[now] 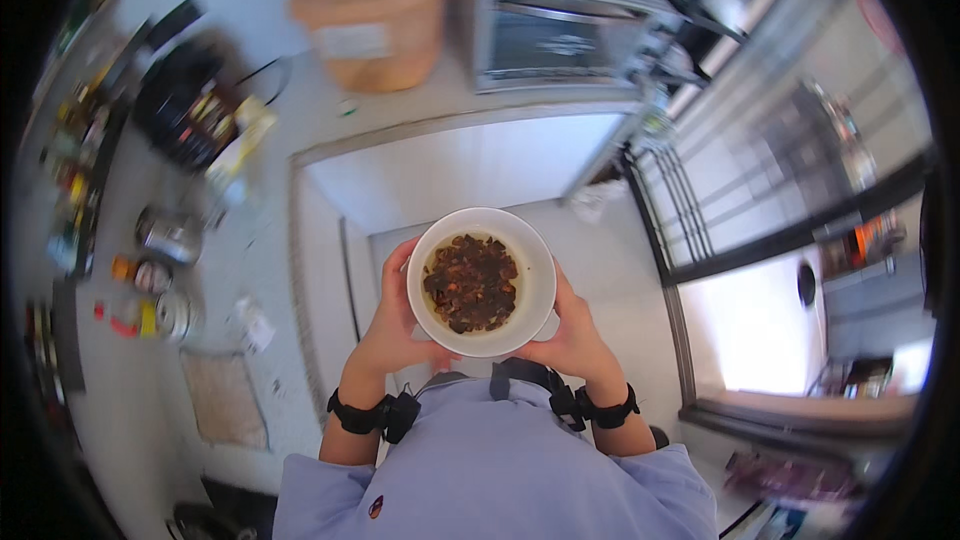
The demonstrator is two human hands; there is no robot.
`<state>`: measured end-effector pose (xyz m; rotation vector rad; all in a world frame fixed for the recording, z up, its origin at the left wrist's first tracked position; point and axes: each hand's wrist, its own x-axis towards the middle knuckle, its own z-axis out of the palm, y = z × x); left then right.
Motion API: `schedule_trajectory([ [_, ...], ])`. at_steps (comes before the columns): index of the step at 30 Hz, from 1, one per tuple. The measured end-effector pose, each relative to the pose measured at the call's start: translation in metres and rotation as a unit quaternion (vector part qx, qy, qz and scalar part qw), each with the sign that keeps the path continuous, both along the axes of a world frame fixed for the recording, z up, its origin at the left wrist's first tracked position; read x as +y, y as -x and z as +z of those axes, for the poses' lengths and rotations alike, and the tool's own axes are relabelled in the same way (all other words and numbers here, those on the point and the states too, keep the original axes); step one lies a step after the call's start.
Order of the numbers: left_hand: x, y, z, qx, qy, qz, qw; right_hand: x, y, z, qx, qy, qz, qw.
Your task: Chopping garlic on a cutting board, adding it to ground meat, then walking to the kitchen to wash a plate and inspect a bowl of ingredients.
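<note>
Between both palms I hold a round white bowl (pixel 538 292), level and close in front of my body. Dark reddish-brown chopped pieces (pixel 471 283), which I cannot identify for certain, lie in a pale yellowish liquid inside it. My left hand (pixel 394 322) grips the bowl's left side, its thumb along the near side. My right hand (pixel 574 330) supports the opposite side in the same way. Most of the fingers are hidden beneath or behind the bowl. Each wrist wears a black strap with a small device.
A countertop (pixel 255 240) runs along the left and far sides, bearing jars (pixel 169 232), a folded cloth (pixel 223 397), a dark appliance (pixel 184 105), a lidded tan bin (pixel 375 22) and a toaster oven (pixel 555 34). To the right stands a dark-framed doorway (pixel 675 337) with a barred panel.
</note>
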<state>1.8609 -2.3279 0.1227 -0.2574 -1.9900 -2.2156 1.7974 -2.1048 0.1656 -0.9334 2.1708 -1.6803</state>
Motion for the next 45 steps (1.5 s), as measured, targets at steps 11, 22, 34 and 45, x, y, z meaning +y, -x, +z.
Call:
schedule_trajectory([
  [11, 0.303, 0.191, 0.001, 0.003, -0.01, -0.368, 0.93, 0.285, 0.016, 0.01, -0.064, -0.021, -0.36, 0.931],
  [22, 0.581, 0.282, 0.001, -0.029, -0.035, -0.638, 0.769, 0.485, 0.024, -0.006, -0.004, -0.037, -0.594, 0.803],
  [34, 0.85, 0.357, 0.012, -0.024, -0.018, -0.755, 0.655, 0.692, 0.072, -0.001, -0.018, 0.009, -0.711, 0.703],
  [45, 1.109, 0.435, 0.004, -0.042, -0.051, -0.701, 0.711, 0.989, 0.166, 0.006, -0.021, 0.0, -0.63, 0.776],
])
